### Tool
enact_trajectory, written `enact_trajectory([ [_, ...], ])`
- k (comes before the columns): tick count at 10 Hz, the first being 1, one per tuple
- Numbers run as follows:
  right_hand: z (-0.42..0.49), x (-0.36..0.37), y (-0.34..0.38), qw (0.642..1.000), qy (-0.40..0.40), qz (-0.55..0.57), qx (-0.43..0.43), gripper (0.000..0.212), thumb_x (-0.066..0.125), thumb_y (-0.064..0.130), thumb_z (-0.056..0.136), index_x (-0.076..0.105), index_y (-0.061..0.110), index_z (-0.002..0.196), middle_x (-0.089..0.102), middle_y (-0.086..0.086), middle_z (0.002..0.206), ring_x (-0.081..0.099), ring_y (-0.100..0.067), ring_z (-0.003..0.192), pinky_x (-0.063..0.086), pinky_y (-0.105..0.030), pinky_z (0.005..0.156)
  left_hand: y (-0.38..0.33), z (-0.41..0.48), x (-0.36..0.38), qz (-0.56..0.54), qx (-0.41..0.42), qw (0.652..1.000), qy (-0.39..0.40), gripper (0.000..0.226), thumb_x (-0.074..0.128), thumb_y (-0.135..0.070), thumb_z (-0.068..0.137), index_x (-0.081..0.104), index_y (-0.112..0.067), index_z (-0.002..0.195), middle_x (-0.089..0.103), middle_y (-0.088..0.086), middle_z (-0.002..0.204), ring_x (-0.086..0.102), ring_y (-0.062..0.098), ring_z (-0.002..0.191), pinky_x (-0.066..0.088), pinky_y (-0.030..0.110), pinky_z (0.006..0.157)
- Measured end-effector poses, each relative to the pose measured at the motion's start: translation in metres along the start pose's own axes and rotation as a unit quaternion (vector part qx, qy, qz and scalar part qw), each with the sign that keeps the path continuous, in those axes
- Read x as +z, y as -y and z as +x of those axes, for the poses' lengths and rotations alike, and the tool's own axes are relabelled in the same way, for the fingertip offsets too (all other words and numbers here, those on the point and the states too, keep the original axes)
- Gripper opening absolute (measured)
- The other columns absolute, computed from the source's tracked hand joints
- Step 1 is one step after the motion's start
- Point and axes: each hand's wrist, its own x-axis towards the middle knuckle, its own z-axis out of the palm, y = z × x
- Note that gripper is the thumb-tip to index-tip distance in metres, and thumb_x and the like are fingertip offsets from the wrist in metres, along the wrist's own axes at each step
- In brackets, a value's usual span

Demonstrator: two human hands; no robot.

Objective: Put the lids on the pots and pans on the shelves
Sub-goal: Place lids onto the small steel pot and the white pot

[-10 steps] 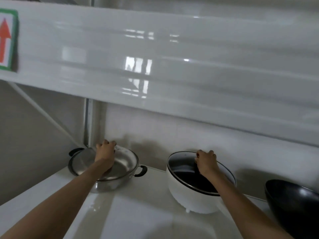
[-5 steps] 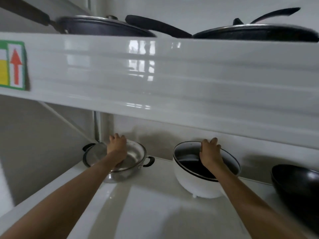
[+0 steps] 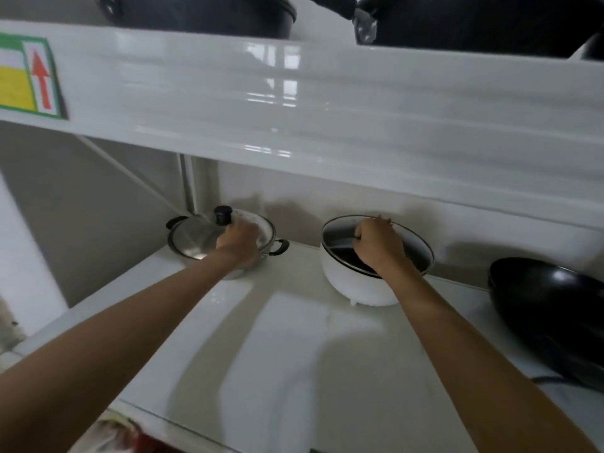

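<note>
While both arms reach under the upper shelf (image 3: pixel 327 103), each hand holds a lid. Left hand (image 3: pixel 238 238) grips the steel lid (image 3: pixel 192 238) at its right edge; lid tilted, black knob (image 3: pixel 223 214) pointing up and left, lower edge inside the steel pot (image 3: pixel 261 235), which has black side handles. Right hand (image 3: pixel 376 245) is closed on the glass lid (image 3: pixel 346 237), fingers curled over its far rim; lid sits at a slant over the mouth of the white pot (image 3: pixel 356 284), not seated flat. Both pots stand on the white lower shelf (image 3: pixel 294 338) near the back wall, steel pot left, white pot right, apart from each other. Black wok (image 3: pixel 552 308) at the shelf's right end, lidless. Upper shelf carries two dark pans (image 3: pixel 202 13), only partly in view; red-arrow sticker (image 3: pixel 31 76) on its front edge at left.
</note>
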Motion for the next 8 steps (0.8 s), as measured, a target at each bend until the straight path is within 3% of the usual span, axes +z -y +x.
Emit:
enact_trajectory([
  [1, -0.016, 0.003, 0.007, 1.0, 0.026, -0.005, -0.013, 0.028, 0.053, 0.009, 0.089, 0.043, 0.013, 0.064, 0.032, -0.001, 0.053, 0.04, -0.023, 0.053, 0.032, -0.023, 0.047, -0.003, -0.028, -0.011, -0.001, 0.013, 0.999, 0.03, 0.034, 0.051, -0.014, 0.092, 0.062, -0.006, 0.124, 0.061, 0.017, 0.128, 0.057, 0.034, 0.118, 0.048, 0.043, 0.101],
  [2, -0.041, -0.001, 0.01, 0.997, 0.068, 0.002, -0.03, 0.013, 0.053, 0.008, 0.088, 0.059, 0.01, 0.077, 0.042, -0.003, 0.057, 0.047, -0.025, 0.063, 0.025, -0.021, 0.044, -0.005, -0.048, -0.016, 0.006, 0.008, 0.998, 0.065, 0.035, 0.048, -0.016, 0.093, 0.061, -0.007, 0.124, 0.061, 0.015, 0.128, 0.057, 0.033, 0.118, 0.048, 0.042, 0.102],
  [3, -0.066, -0.01, 0.01, 0.994, 0.105, -0.004, -0.027, 0.016, 0.053, 0.009, 0.089, 0.065, 0.005, 0.099, 0.065, -0.01, 0.087, 0.062, -0.032, 0.089, 0.044, -0.026, 0.061, -0.007, -0.078, -0.02, 0.023, 0.017, 0.994, 0.102, 0.037, 0.053, -0.013, 0.091, 0.058, -0.004, 0.127, 0.061, 0.014, 0.125, 0.059, 0.031, 0.117, 0.051, 0.038, 0.099],
  [4, -0.094, -0.016, 0.008, 0.989, 0.146, -0.028, -0.013, 0.027, 0.057, 0.009, 0.086, 0.066, 0.006, 0.111, 0.068, -0.012, 0.11, 0.064, -0.032, 0.1, 0.051, -0.032, 0.082, -0.015, -0.111, -0.024, 0.049, 0.051, 0.988, 0.139, 0.037, 0.065, -0.015, 0.085, 0.062, -0.004, 0.12, 0.062, 0.013, 0.125, 0.059, 0.03, 0.116, 0.051, 0.04, 0.098],
  [5, -0.121, -0.023, 0.004, 0.986, 0.164, -0.036, -0.02, 0.023, 0.056, 0.007, 0.083, 0.067, 0.005, 0.103, 0.069, -0.014, 0.105, 0.061, -0.029, 0.085, 0.05, -0.031, 0.077, -0.028, -0.146, -0.033, 0.075, 0.064, 0.98, 0.175, 0.043, 0.065, -0.022, 0.088, 0.061, -0.001, 0.125, 0.061, 0.012, 0.13, 0.058, 0.028, 0.12, 0.046, 0.033, 0.096],
  [6, -0.15, -0.036, 0.0, 0.986, 0.165, -0.031, -0.013, 0.021, 0.058, 0.008, 0.083, 0.067, 0.006, 0.102, 0.068, -0.013, 0.104, 0.063, -0.029, 0.088, 0.049, -0.032, 0.074, -0.038, -0.172, -0.036, 0.098, 0.084, 0.968, 0.215, 0.045, 0.066, -0.024, 0.087, 0.061, 0.001, 0.124, 0.063, 0.016, 0.129, 0.062, 0.031, 0.116, 0.048, 0.028, 0.072],
  [7, -0.181, -0.05, -0.007, 0.987, 0.16, -0.026, -0.005, 0.023, 0.059, 0.007, 0.084, 0.065, 0.005, 0.106, 0.068, -0.014, 0.107, 0.064, -0.031, 0.095, 0.051, -0.033, 0.077, -0.051, -0.197, -0.036, 0.119, 0.1, 0.958, 0.241, 0.046, 0.067, -0.024, 0.085, 0.063, 0.003, 0.122, 0.062, 0.018, 0.129, 0.064, 0.031, 0.104, 0.037, 0.02, 0.054],
  [8, -0.209, -0.067, -0.019, 0.986, 0.165, -0.033, -0.001, 0.025, 0.058, 0.006, 0.085, 0.064, 0.005, 0.109, 0.067, -0.015, 0.11, 0.065, -0.031, 0.098, 0.053, -0.035, 0.081, -0.072, -0.222, -0.039, 0.109, 0.111, 0.954, 0.257, 0.045, 0.067, -0.023, 0.086, 0.061, 0.001, 0.123, 0.063, 0.02, 0.126, 0.061, 0.029, 0.091, 0.037, 0.02, 0.054],
])
